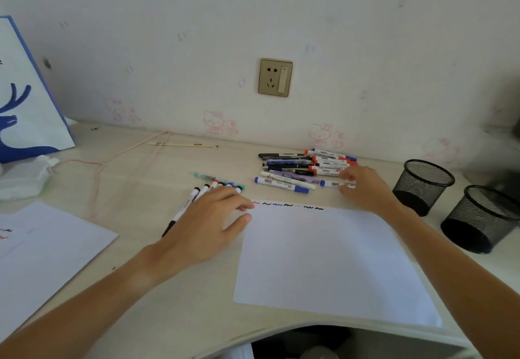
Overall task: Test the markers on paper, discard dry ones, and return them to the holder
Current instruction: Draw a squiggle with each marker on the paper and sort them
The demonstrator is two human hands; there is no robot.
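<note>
A white sheet of paper point(323, 257) lies in front of me with a row of red, blue and black squiggles point(287, 204) along its far edge. Behind it sits a pile of markers and pens point(298, 168). My right hand point(363, 187) rests at the pile's right end, fingertips pinching a white marker with a blue cap point(334, 183) that lies on the desk. My left hand point(208, 223) lies flat, fingers spread, over a second group of markers point(208, 189) left of the paper. Two black mesh holders point(422, 187) point(481, 218) stand at the right.
Another sheet of paper point(42, 251) with a few marks lies at the left. A white and blue paper bag point(25, 99) stands at the far left, crumpled tissue point(22, 178) beside it. A pink cord point(112, 158) and a thin stick point(183, 144) lie near the wall. A wall socket point(275, 77) is above.
</note>
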